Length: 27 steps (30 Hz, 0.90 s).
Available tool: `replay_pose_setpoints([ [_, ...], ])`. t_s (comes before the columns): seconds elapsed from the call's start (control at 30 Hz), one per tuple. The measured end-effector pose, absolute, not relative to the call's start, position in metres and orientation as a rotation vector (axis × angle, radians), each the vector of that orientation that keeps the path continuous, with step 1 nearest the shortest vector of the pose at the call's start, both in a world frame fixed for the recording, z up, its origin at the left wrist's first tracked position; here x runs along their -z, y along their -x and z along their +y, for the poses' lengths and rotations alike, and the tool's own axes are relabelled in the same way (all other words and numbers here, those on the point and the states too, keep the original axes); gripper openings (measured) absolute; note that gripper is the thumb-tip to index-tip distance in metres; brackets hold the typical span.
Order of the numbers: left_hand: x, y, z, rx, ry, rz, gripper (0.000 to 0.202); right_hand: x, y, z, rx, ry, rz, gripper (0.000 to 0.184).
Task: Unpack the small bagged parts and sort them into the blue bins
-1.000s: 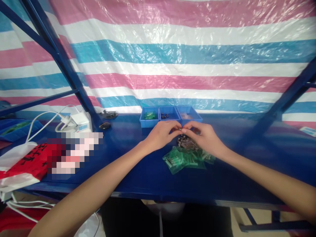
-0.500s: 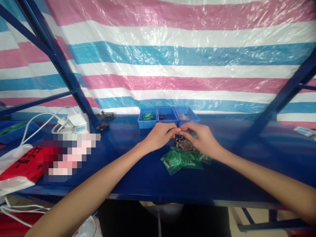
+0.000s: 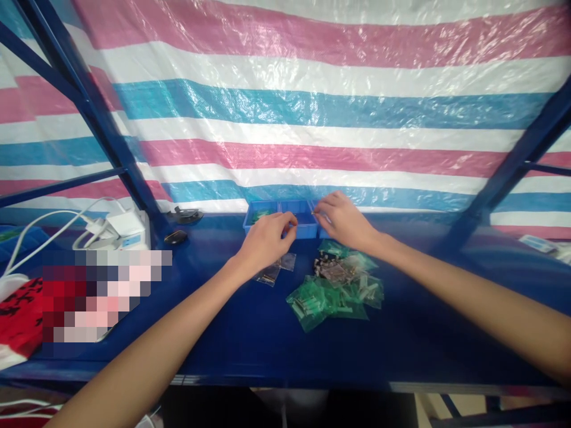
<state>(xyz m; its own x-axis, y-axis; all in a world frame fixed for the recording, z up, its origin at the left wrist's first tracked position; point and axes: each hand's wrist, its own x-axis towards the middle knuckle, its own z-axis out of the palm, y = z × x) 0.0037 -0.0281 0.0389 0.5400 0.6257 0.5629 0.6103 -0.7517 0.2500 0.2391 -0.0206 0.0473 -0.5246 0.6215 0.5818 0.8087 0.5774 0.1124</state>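
Note:
My left hand (image 3: 269, 239) hovers in front of the blue bins with its fingers curled and thumb close to the forefinger; whether anything is between them I cannot make out. Below it, partly covered, lie small clear bags (image 3: 269, 274) with thin brownish pieces inside. My right hand (image 3: 342, 220) is over the right-hand blue bin (image 3: 323, 233), fingertips pinched at its left edge on something too small to name. Between the hands and nearer me is a pile of green plastic bags (image 3: 307, 303) holding pale cylindrical pieces. Loose dark and metallic small parts (image 3: 330, 268) lie among them.
The left blue bin (image 3: 246, 224) contains green bags. Left on the blue table (image 3: 214, 345) are a white power strip with plugs and cables (image 3: 127, 229), a black oval object (image 3: 175, 237) and a red-and-white bag (image 3: 20, 315). Blue frame posts (image 3: 499, 178) and striped sheeting stand behind.
My hands, touching at the fingertips before, have parted. The left moved left and the right went up over the right bin. The view shifted slightly, and small clear bags now show below my left hand.

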Motion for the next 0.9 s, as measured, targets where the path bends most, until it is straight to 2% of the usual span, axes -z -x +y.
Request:
replay_pose_setpoints([
  [0.2, -0.056, 0.008, -0.035, -0.377, -2.957, 0.879, 0.023, -0.054, -0.228, 0.020, 0.448, 1.200, -2.337, 0.021],
  [0.43, -0.059, 0.016, -0.031, -0.093, -2.858, 1.003, 0.041, -0.047, -0.230, -0.063, 0.312, 1.022, -2.429, 0.027],
  [0.63, -0.053, 0.018, -0.023, -0.073, -2.668, 1.024, 0.037, -0.019, -0.225, -0.102, 0.207, 1.003, -2.539, 0.023],
  [0.9, -0.045, 0.014, -0.020, -0.235, -2.562, 1.051, 0.038, -0.017, -0.224, -0.096, 0.081, 1.028, -2.500, 0.019],
])
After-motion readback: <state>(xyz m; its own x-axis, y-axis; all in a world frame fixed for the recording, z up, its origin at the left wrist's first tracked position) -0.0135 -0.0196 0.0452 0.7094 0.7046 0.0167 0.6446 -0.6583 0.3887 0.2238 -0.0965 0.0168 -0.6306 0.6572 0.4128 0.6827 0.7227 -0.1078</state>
